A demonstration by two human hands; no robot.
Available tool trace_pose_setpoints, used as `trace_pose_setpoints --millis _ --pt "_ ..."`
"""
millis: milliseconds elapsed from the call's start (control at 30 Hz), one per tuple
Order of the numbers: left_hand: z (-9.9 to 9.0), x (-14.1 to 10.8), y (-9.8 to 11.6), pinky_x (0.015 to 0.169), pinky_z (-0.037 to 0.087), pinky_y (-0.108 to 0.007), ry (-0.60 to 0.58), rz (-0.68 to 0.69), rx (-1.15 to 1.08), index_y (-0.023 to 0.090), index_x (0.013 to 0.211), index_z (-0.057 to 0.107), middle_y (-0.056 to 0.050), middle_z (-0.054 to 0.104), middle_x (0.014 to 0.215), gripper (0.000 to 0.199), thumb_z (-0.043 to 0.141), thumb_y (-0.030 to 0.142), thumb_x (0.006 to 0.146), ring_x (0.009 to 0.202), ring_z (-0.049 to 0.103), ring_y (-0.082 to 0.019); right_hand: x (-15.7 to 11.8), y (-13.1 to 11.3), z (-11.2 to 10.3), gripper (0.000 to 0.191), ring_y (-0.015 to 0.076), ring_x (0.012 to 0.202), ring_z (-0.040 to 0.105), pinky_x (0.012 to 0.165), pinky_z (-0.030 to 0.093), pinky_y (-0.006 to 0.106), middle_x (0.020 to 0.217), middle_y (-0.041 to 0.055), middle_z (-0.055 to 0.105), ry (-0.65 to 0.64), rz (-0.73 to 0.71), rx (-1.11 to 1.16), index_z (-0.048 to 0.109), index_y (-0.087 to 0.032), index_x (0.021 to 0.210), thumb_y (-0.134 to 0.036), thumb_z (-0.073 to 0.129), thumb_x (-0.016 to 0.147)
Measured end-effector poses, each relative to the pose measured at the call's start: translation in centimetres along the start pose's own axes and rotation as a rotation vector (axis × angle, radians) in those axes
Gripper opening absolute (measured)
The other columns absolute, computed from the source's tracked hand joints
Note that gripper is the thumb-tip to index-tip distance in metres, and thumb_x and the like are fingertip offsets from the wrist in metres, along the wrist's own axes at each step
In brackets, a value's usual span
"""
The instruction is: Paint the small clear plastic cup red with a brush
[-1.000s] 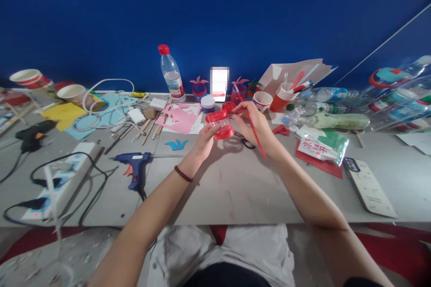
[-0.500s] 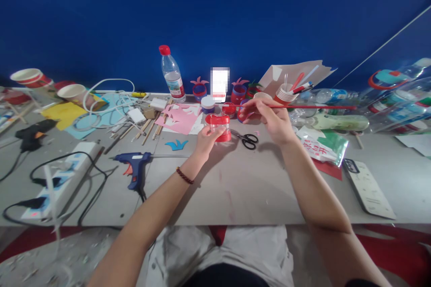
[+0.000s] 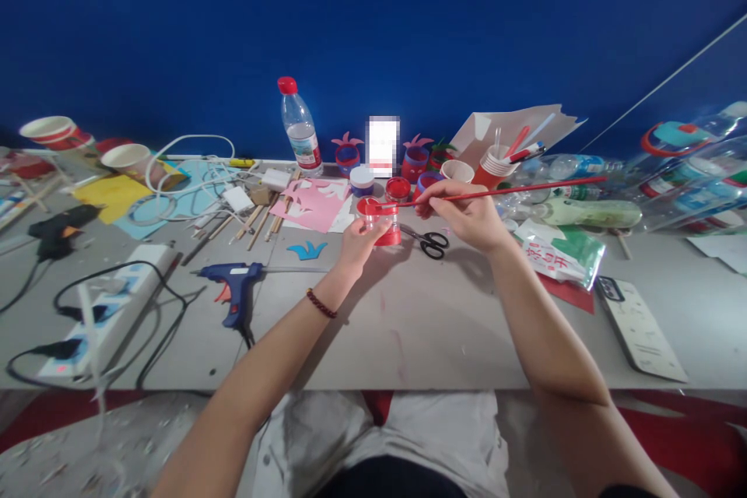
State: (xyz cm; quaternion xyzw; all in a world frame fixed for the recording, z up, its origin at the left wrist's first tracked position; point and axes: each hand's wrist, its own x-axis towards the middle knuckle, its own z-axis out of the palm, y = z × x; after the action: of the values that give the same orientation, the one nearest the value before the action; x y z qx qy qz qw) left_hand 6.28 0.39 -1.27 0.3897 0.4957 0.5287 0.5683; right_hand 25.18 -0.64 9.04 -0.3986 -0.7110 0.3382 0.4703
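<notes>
The grey surface (image 3: 350, 350) carried a blue glue gun (image 3: 236, 289), well left of the work. The right hand (image 3: 464, 218) was pinched closed on a slender red brush (image 3: 537, 187), and the left hand (image 3: 355, 246) was curled around a clear, red-banded container (image 3: 392, 236), brush tip at its upper band; contact with the surface could not be determined. Black-handled scissors (image 3: 433, 245) lay just right of the container, with a small pot of red paint (image 3: 398, 187) just beyond it.

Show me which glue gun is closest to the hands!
The blue glue gun with the red trigger, left of the left hand. The black glue gun lies farther left.
</notes>
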Motion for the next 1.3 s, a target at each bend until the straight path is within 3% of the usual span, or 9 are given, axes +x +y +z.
trace_pose_setpoints --millis 267,633,1133,1300 --pt "0.1 -0.3 0.4 0.067 0.045 -0.033 -0.011 -0.015 -0.010 0.019 0.074 0.067 -0.003 0.066 0.073 0.039 0.088 0.051 0.064 0.069 0.059 -0.017 0.1 0.1 0.3 0.013 0.0148 0.072 0.067 0.070 0.057 0.034 0.076 0.0020 0.069 -0.016 -0.011 -0.044 0.070 -0.019 0.085 -0.018 0.056 0.087" --pt "0.2 -0.4 0.4 0.072 0.051 -0.035 -0.093 -0.046 -0.142 0.017 0.089 0.071 -0.006 0.071 0.081 0.044 0.085 0.054 0.068 0.073 0.066 -0.019 -0.1 -0.3 0.0 0.010 0.0157 0.073 0.067 0.070 0.059 0.035 0.076 0.0019 0.070 0.052 -0.001 -0.070 0.070 -0.020 0.081 -0.020 0.060 0.085" --pt "0.3 -0.2 0.5 0.078 0.050 -0.036 -0.038 -0.025 -0.166 0.018 0.081 0.071 -0.004 0.071 0.080 0.039 0.088 0.049 0.065 0.075 0.065 -0.019 0.1 -0.5 -1.1 0.011 0.0157 0.065 0.067 0.063 0.060 0.034 0.068 0.0020 0.069 0.153 0.004 -0.115 0.069 -0.021 0.072 -0.020 0.063 0.080" --pt "0.1 0.1 0.0 0.072 0.049 -0.035 -0.047 -0.043 -0.110 0.018 0.082 0.071 -0.004 0.070 0.080 0.040 0.088 0.050 0.065 0.072 0.065 -0.019 -0.1 -0.2 -0.4 0.013 0.0163 0.071 0.069 0.068 0.061 0.035 0.075 0.0031 0.071 0.116 0.000 -0.022 0.072 -0.019 0.081 -0.023 0.060 0.085"
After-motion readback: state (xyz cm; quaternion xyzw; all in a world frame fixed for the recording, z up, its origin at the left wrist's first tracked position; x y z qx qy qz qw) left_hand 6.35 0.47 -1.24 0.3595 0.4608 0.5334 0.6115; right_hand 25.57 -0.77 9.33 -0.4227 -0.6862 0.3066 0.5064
